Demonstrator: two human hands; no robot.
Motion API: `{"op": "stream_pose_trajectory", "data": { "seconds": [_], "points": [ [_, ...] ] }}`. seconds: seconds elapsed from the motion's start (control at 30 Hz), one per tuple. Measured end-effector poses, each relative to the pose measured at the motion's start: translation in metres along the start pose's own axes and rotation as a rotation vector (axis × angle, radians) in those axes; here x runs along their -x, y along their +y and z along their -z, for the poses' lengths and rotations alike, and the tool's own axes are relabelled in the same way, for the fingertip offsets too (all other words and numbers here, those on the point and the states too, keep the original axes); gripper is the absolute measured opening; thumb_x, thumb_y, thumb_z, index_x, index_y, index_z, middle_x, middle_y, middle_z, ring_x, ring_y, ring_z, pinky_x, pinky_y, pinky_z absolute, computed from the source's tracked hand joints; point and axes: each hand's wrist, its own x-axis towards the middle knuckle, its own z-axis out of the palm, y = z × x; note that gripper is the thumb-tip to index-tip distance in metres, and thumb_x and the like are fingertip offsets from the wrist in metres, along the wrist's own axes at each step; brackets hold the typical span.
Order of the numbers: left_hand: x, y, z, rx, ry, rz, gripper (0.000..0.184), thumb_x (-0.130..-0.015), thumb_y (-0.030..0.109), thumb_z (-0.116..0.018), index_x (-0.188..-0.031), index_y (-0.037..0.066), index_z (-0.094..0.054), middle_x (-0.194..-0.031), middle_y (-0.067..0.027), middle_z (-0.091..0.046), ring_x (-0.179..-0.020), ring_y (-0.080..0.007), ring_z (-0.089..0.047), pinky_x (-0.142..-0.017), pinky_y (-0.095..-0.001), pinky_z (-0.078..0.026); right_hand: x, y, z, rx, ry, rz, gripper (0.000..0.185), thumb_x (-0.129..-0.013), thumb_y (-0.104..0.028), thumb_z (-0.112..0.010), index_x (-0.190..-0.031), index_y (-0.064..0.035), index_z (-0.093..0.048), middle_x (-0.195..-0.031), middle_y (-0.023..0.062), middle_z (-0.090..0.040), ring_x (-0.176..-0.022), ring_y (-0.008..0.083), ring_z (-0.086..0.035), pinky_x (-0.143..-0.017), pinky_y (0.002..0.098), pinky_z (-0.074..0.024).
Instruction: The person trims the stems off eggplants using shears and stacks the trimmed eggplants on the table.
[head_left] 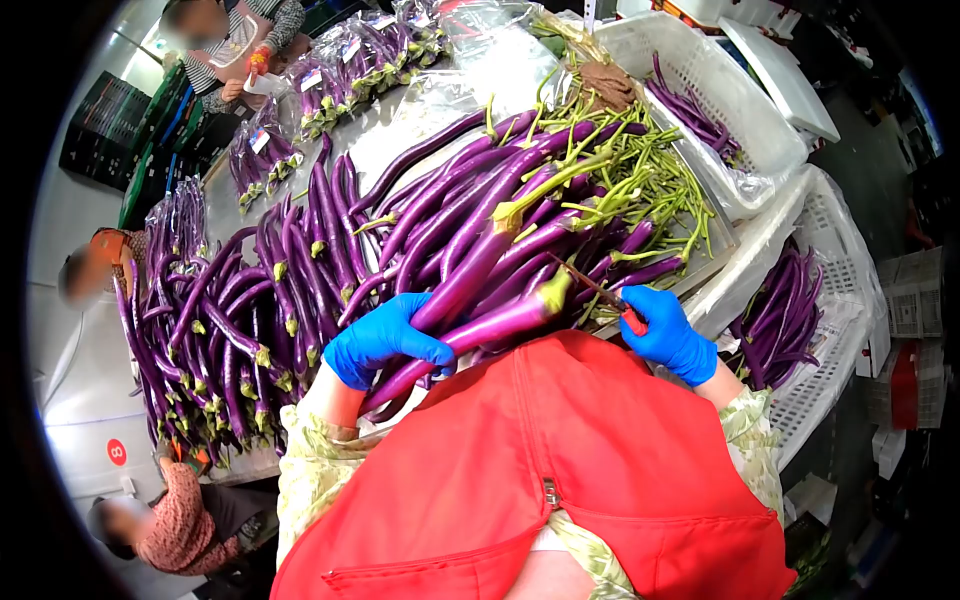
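Note:
My left hand (385, 345), in a blue glove, is closed around long purple eggplants. One of them, the lower eggplant (490, 325), points its trimmed green cap to the right; the upper eggplant (468, 268) has a longer stem. My right hand (668, 335), also gloved in blue, grips a red-handled knife (604, 292). Its thin dark blade reaches up and left, close to the lower eggplant's cap. Just beyond both hands lies a heap of eggplants (450, 225), with many cut green stems (650, 180) piled at its right.
Loose eggplants (235, 330) cover the table's left side. Bagged eggplants (350, 65) line the far edge. To the right stand a white lined crate (690, 60) and another lined crate (850, 270), both holding eggplants. Three other people, including a person (190, 515) at lower left, are around the table.

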Motion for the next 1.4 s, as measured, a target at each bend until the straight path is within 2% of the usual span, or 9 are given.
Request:
{"op": "stream_pose_trajectory", "data": {
  "seconds": [0.17, 0.4, 0.57, 0.73, 0.83, 0.93, 1.03, 1.23, 1.4],
  "points": [
    [0.008, -0.002, 0.002, 0.058, 0.072, 0.012, 0.060, -0.057, 0.008, -0.078, -0.109, -0.008, -0.053, -0.084, -0.0155, -0.063, -0.068, -0.0232, -0.064, -0.062, -0.0352, -0.055, -0.007, -0.006, 0.016, -0.039, -0.056, 0.030, 0.034, -0.070, -0.002, -0.060, -0.103, -0.0032, -0.055, -0.082, 0.0147, -0.055, -0.073, 0.0324, -0.059, -0.060, 0.0347, -0.0472],
    [-0.005, -0.007, -0.007, -0.076, 0.029, 0.008, 0.064, -0.064, 0.001, -0.075, -0.122, 0.000, -0.048, -0.086, -0.0115, -0.062, -0.072, -0.0202, -0.064, -0.062, -0.0327, -0.054, -0.035, -0.038, 0.010, -0.184, -0.066, -0.096, 0.046, -0.075, -0.004, -0.056, -0.120, -0.0013, -0.046, -0.100, 0.0129, -0.054, -0.093, 0.0239, -0.057, -0.083, 0.0322, -0.0449],
    [-0.007, -0.004, -0.014, -0.120, -0.005, 0.076, 0.052, -0.069, 0.007, -0.076, -0.115, 0.000, -0.053, -0.089, -0.0071, -0.062, -0.079, -0.0142, -0.060, -0.073, -0.0272, -0.049, -0.045, -0.039, 0.001, -0.154, -0.089, -0.065, 0.047, -0.075, -0.006, -0.058, -0.120, -0.0012, -0.046, -0.101, 0.0151, -0.054, -0.093, 0.0284, -0.058, -0.082, 0.0332, -0.0456],
    [-0.010, -0.010, -0.015, -0.072, 0.015, 0.092, 0.059, -0.066, 0.000, -0.075, -0.119, 0.001, -0.049, -0.083, -0.0098, -0.062, -0.068, -0.0184, -0.063, -0.062, -0.0306, -0.053, -0.045, -0.037, -0.009, -0.198, -0.037, -0.051, 0.040, -0.078, -0.007, -0.057, -0.117, -0.0007, -0.048, -0.093, 0.0134, -0.056, -0.082, 0.0234, -0.058, -0.075, 0.0319, -0.0462],
    [-0.010, -0.007, -0.018, -0.081, 0.035, 0.107, 0.058, -0.064, 0.001, -0.075, -0.117, 0.000, -0.050, -0.082, -0.0100, -0.062, -0.066, -0.0194, -0.063, -0.061, -0.0311, -0.053, -0.041, -0.033, -0.010, -0.299, -0.090, -0.236, 0.035, -0.080, -0.006, -0.056, -0.113, -0.0004, -0.049, -0.088, 0.0088, -0.057, -0.077, 0.0148, -0.055, -0.072, 0.0278, -0.0453],
    [-0.007, -0.012, -0.012, -0.039, 0.034, 0.062, 0.061, -0.061, 0.002, -0.077, -0.116, 0.000, -0.050, -0.083, -0.0105, -0.062, -0.067, -0.0209, -0.064, -0.062, -0.0323, -0.053, -0.035, -0.030, -0.011, -0.376, 0.133, -0.150, 0.026, -0.078, -0.006, -0.059, -0.104, -0.0026, -0.054, -0.075, 0.0087, -0.057, -0.061, 0.0202, -0.054, -0.061, 0.0287, -0.0455],
    [-0.003, -0.019, -0.006, 0.019, 0.052, -0.051, 0.064, -0.058, 0.004, -0.079, -0.116, 0.000, -0.050, -0.086, -0.0112, -0.063, -0.070, -0.0221, -0.064, -0.064, -0.0334, -0.054, -0.028, -0.019, -0.010, -0.528, 0.062, -0.199, 0.032, -0.078, -0.003, -0.055, -0.109, -0.0001, -0.052, -0.084, 0.0081, -0.056, -0.077, 0.0128, -0.054, -0.071, 0.0277, -0.0454],
    [-0.005, -0.021, -0.004, 0.064, -0.009, -0.035, 0.071, -0.061, 0.008, -0.080, -0.124, 0.001, -0.048, -0.098, -0.0091, -0.060, -0.085, -0.0183, -0.060, -0.074, -0.0312, -0.051, -0.021, -0.027, -0.013, -0.336, -0.009, -0.157, 0.045, -0.074, -0.004, -0.057, -0.117, -0.0008, -0.048, -0.098, 0.0146, -0.056, -0.089, 0.0272, -0.059, -0.080, 0.0326, -0.0462],
    [-0.005, -0.012, -0.012, -0.042, -0.033, 0.057, 0.064, -0.063, 0.006, -0.079, -0.120, -0.001, -0.050, -0.086, -0.0092, -0.062, -0.076, -0.0170, -0.061, -0.071, -0.0299, -0.051, -0.032, -0.032, -0.017, -0.257, -0.040, -0.154, 0.049, -0.072, -0.008, -0.061, -0.119, -0.0017, -0.047, -0.099, 0.0173, -0.056, -0.092, 0.0322, -0.059, -0.079, 0.0350, -0.0474]
  ]
}}
